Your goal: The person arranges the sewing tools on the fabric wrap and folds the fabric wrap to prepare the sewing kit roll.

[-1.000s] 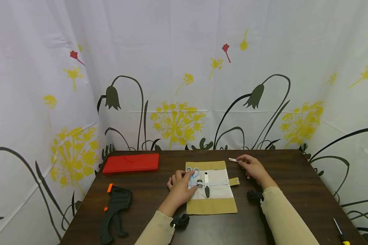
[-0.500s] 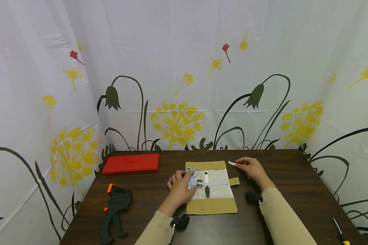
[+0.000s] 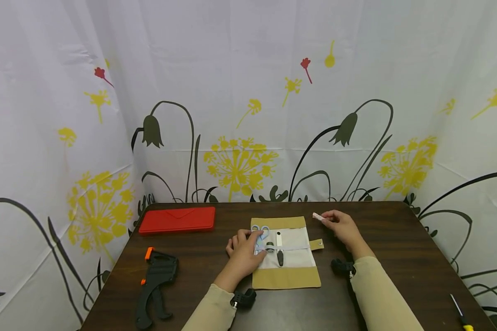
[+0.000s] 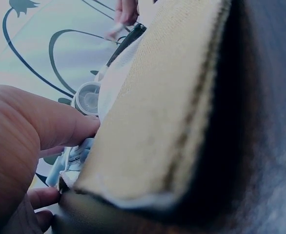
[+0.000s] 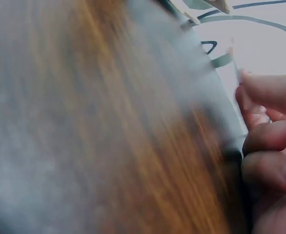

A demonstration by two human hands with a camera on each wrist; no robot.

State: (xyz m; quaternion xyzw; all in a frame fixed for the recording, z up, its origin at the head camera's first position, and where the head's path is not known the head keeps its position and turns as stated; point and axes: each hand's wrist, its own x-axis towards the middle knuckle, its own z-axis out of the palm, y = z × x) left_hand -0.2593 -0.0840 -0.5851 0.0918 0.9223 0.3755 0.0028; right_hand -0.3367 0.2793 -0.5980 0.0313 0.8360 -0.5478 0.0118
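Observation:
An unfolded sewing kit pouch (image 3: 286, 277), tan outside with a pale lining, lies on the table. My left hand (image 3: 245, 253) grips its left edge, thumb on top and fingertips at the side. Partly under that hand lie pale blue scissors (image 3: 265, 230). Beside the thumb sits a small round clear-topped container (image 4: 88, 99). A black-handled seam ripper or similar slim tool (image 3: 280, 257) lies under the white elastic band. Beyond the pouch's far right corner, my right hand (image 3: 344, 228) pinches a small white strip (image 3: 317, 216) with faint markings, held between thumb and fingertips.
A red case (image 3: 177, 220) lies at the back left of the dark wood table (image 3: 381, 225). Nearer on the left is a black clamp with orange parts (image 3: 159, 280). A yellow-and-black screwdriver (image 3: 461, 316) lies at the front right. A flowered curtain (image 3: 248, 115) hangs behind.
The white strip in my right hand has turned and shifted slightly right, its outer end now tilted upward. My left hand and the pouch have stayed in place.

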